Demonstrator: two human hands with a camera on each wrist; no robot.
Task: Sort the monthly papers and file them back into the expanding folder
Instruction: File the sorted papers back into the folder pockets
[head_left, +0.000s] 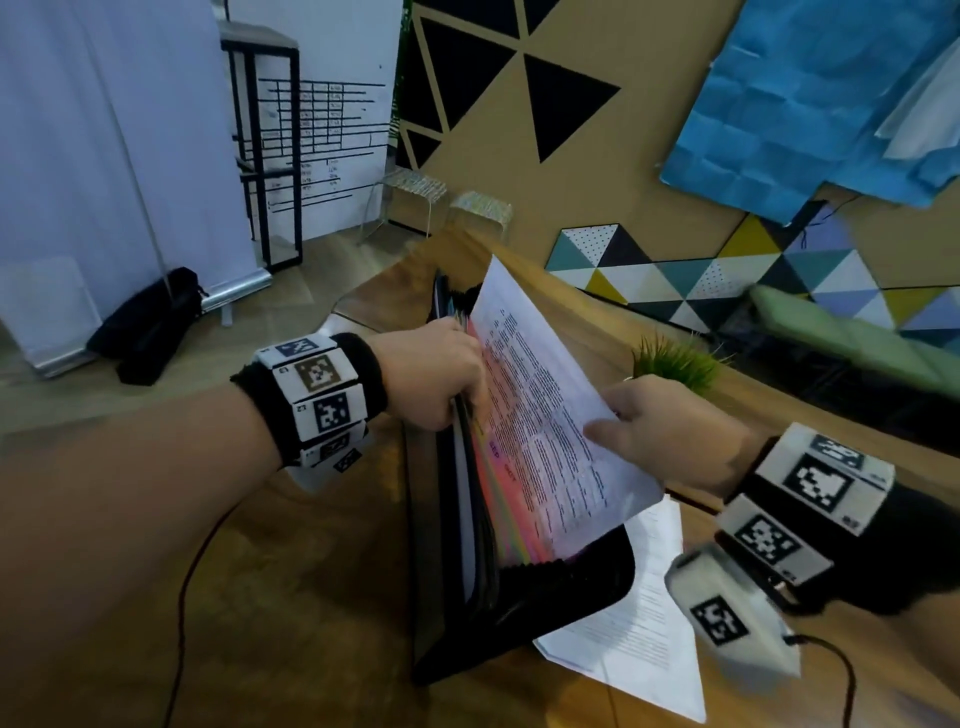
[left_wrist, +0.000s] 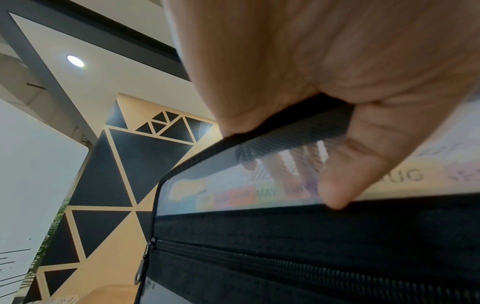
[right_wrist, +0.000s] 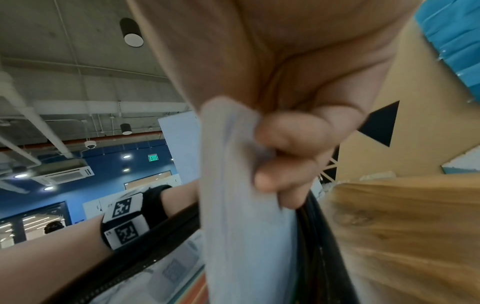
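Observation:
A black expanding folder (head_left: 550, 587) stands open on the wooden table (head_left: 332, 613), its coloured month dividers (head_left: 506, 499) fanned. My left hand (head_left: 436, 379) grips the folder's front wall (left_wrist: 285, 226) at the top edge, thumb outside, fingers inside among the tabs. My right hand (head_left: 670, 431) pinches a printed paper sheet (head_left: 550, 405) by its right edge; the sheet's lower part sits between the dividers. In the right wrist view the curled fingers (right_wrist: 285, 148) clamp the paper sheet (right_wrist: 241, 216).
Another printed sheet (head_left: 639, 623) lies flat on the table under and right of the folder. A small green plant (head_left: 675, 358) stands behind my right hand. A patterned wall panel (head_left: 727, 280) runs along the table's far side. The table's left edge drops to the floor.

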